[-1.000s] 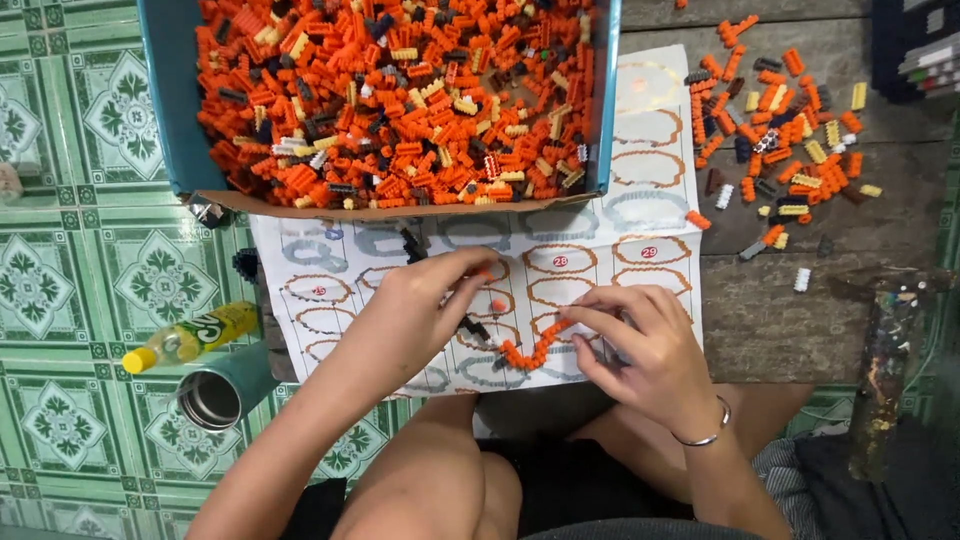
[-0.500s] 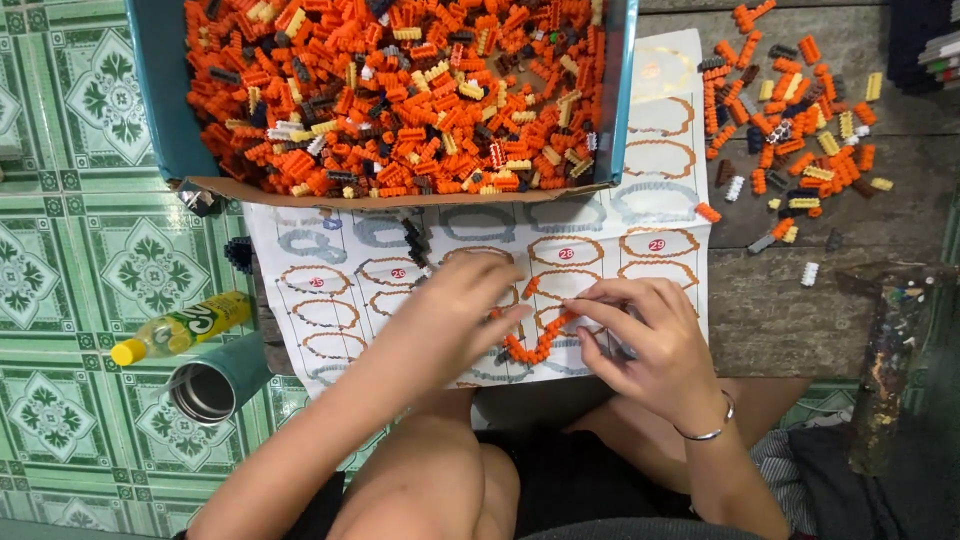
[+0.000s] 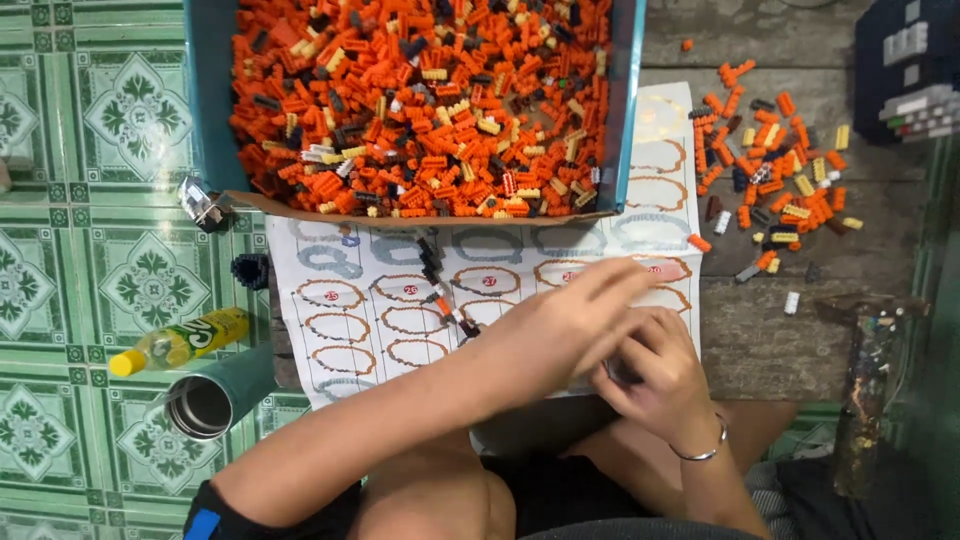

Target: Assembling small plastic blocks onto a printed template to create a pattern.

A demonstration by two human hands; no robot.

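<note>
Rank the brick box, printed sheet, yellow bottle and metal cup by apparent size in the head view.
1. Brick box
2. Printed sheet, partly covered by the hands
3. Yellow bottle and metal cup: look alike, unsure.

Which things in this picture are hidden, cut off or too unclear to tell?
- Head view: whatever the right hand holds is hidden beneath the left hand.
- The blue tray of small orange bricks is cut off by the top edge.
- The white printed sheet of ring outlines is partly covered by both hands.
</note>
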